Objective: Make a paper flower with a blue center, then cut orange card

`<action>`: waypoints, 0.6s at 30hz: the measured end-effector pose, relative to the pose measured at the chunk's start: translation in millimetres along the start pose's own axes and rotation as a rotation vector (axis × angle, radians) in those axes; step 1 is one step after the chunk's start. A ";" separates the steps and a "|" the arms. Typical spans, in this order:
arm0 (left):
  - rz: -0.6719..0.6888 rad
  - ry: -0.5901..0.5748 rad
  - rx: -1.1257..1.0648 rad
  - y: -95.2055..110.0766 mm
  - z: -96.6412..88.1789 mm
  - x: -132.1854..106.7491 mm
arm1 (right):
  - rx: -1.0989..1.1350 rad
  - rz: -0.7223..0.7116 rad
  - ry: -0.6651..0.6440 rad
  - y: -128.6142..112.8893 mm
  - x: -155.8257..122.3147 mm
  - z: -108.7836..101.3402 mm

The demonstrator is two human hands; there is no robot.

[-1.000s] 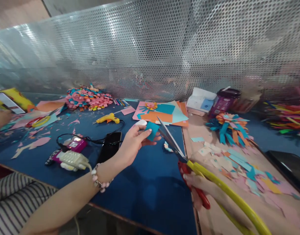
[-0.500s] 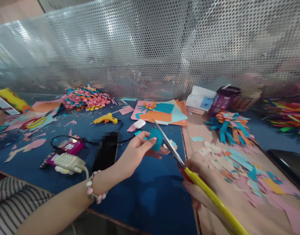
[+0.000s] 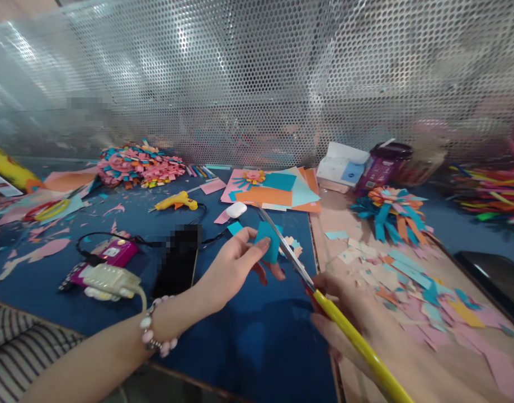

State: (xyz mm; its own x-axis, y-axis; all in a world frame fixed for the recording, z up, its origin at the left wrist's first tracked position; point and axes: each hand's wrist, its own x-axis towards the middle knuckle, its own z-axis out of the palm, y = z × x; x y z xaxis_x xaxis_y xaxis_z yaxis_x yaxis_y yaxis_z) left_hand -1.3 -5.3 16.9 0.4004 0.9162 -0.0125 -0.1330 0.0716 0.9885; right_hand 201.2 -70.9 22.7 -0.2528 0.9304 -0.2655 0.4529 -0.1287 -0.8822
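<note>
Between the thumb and fingers of my left hand (image 3: 235, 260) is a small piece of teal paper (image 3: 265, 242), held upright above the blue table (image 3: 248, 341). My right hand (image 3: 357, 319) grips scissors (image 3: 344, 327) with yellow handles. Their blades lie along the paper's right edge and look nearly closed; whether the paper sits between them I cannot tell. Just behind the blades a small cream and orange paper flower (image 3: 292, 247) is partly hidden. A white earbud case (image 3: 236, 210) lies beyond my left fingertips.
Coloured sheets (image 3: 277, 193), a yellow glue gun (image 3: 177, 201) and a heap of paper flowers (image 3: 135, 165) lie farther back. A phone (image 3: 177, 260) and a power strip (image 3: 109, 278) are at left. Paper scraps (image 3: 408, 280) and a purple cup (image 3: 382, 168) stand right.
The scissor blades have drawn nearer to each other at the teal paper. My view has shifted slightly, and both hands keep nearly the same place.
</note>
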 end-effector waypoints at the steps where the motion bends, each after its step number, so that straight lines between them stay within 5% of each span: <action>1: 0.001 -0.004 0.002 0.3 0.7 -0.1 | 0.012 0.001 0.008 -1.2 -0.4 0.4; 18: 0.020 -0.043 -0.032 -1.5 0.7 -0.9 | 0.009 -0.017 0.068 10.9 1.2 -5.9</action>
State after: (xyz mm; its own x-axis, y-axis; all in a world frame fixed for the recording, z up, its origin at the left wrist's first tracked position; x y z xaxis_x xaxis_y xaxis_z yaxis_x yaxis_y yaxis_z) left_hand -0.9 -6.6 15.5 0.4357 0.9000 0.0142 -0.1696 0.0665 0.9833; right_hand 210.9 -69.2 15.1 -0.2020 0.9535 -0.2236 0.4410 -0.1153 -0.8901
